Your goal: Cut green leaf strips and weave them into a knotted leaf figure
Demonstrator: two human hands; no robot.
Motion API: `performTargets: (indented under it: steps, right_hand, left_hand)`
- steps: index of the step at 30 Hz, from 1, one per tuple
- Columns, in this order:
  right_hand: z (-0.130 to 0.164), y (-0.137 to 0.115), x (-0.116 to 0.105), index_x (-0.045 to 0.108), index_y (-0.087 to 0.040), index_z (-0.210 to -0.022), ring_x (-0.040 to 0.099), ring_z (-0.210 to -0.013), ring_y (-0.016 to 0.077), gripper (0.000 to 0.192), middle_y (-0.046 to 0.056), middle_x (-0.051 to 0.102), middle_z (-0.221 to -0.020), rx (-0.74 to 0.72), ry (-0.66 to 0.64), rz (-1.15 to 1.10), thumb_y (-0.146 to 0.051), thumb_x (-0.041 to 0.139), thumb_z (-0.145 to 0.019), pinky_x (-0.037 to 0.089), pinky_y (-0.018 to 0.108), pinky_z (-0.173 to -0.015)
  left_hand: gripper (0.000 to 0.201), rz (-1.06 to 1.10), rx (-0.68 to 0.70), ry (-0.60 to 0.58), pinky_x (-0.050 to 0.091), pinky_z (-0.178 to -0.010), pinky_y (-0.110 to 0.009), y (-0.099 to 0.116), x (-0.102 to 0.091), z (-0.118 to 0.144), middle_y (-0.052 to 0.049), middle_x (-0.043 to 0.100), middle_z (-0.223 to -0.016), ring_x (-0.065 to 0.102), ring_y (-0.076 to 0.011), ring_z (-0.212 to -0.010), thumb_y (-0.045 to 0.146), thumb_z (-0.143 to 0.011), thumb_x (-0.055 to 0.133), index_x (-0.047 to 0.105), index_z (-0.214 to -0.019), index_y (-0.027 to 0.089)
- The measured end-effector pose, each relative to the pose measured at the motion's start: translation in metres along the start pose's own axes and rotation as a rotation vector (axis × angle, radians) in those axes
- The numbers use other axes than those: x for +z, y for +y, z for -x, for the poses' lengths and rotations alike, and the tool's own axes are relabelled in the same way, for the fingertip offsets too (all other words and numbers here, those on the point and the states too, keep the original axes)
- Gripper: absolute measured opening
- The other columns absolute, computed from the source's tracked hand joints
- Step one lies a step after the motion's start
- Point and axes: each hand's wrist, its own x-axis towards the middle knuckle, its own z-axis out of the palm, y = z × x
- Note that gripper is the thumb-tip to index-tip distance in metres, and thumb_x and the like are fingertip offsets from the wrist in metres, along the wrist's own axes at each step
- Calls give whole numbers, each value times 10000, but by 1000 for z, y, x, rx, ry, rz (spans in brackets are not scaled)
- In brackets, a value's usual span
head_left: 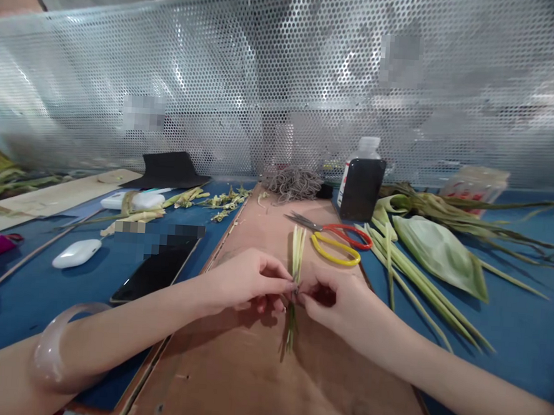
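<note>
The fingers (285, 287) of the left hand (247, 281) pinch narrowly around the middle of a small bundle of green strips (296, 259), and the fingers of the right hand (341, 299) close on the same spot from the other side, thumb and forefinger meeting at what looks like a dark tie, too small to tell. The bundle stands nearly upright against a brown board (258, 369) lying on the blue surface (522, 335), its ends fanning out above and below the grip. Just beyond the hands on the board lie scissors (338, 239) with red and yellow handles, and further back a heap of cord (292, 183). A dark bottle (361, 186) stands to the right of it, near long green leaves (438, 252). To the left rest a black phone (153, 272) and a white mouse (76, 253). A pale bangle (55, 350) circles the left wrist
</note>
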Motion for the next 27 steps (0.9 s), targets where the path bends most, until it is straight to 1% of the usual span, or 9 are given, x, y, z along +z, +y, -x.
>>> performTargets:
  steps: [6, 8, 11, 15, 20, 24, 27]
  right_hand:
    - [0, 2, 0, 644, -171, -710, 507, -556, 107, 107, -17, 592, -607, -26, 5, 26, -108, 560, -728, 366, 226, -529]
    - [-1, 2, 1, 635, -172, -692, 508, -557, 107, 108, -16, 595, -609, -29, 7, 30, -105, 558, -726, 366, 225, -529]
    - [-1, 3, 1, 623, -174, -679, 510, -558, 106, 113, -18, 603, -614, -31, 21, 36, -88, 558, -713, 372, 225, -536]
    - [-1, 5, 2, 620, -175, -687, 513, -561, 105, 119, -22, 609, -618, -36, 26, 35, -75, 560, -707, 377, 226, -543]
    - [0, 1, -1, 593, -170, -656, 503, -557, 103, 114, -27, 575, -596, -30, 30, 20, -71, 576, -710, 359, 221, -526]
    - [-2, -2, -4, 587, -164, -655, 499, -575, 107, 121, -23, 564, -604, -17, -9, -12, -64, 566, -719, 363, 224, -537]
    - [-3, -2, -5, 599, -159, -698, 499, -603, 114, 113, -15, 571, -635, 4, -50, -68, -66, 547, -735, 378, 232, -564]
  left_hand:
    - [178, 13, -13, 15, 308, -364, -143, 0, 0, 0, 4, 642, -567, 510, -55, -402, 312, -757, 650, 657, -770, 135]
    - [200, 31, -13, 11, 305, -362, -147, -1, 0, -2, -3, 648, -571, 510, -57, -400, 331, -759, 646, 661, -772, 132]
    - [238, 56, -8, -3, 315, -368, -151, -3, -1, -3, -11, 664, -605, 518, -60, -412, 349, -730, 679, 677, -833, 135]
    - [247, 69, -11, -27, 331, -380, -151, -3, -1, -2, -8, 667, -618, 519, -56, -416, 305, -701, 716, 682, -878, 136]
    - [223, 62, -25, -2, 327, -377, -145, 2, 1, -1, -2, 659, -599, 499, -45, -402, 261, -699, 718, 670, -868, 124]
    - [215, 46, -27, -1, 364, -405, -148, 0, 1, -2, -1, 651, -596, 517, -52, -427, 255, -707, 704, 665, -873, 124]
    - [222, 42, -11, -7, 405, -434, -158, -1, 1, -2, -20, 669, -668, 576, -81, -513, 245, -702, 703, 655, -882, 126]
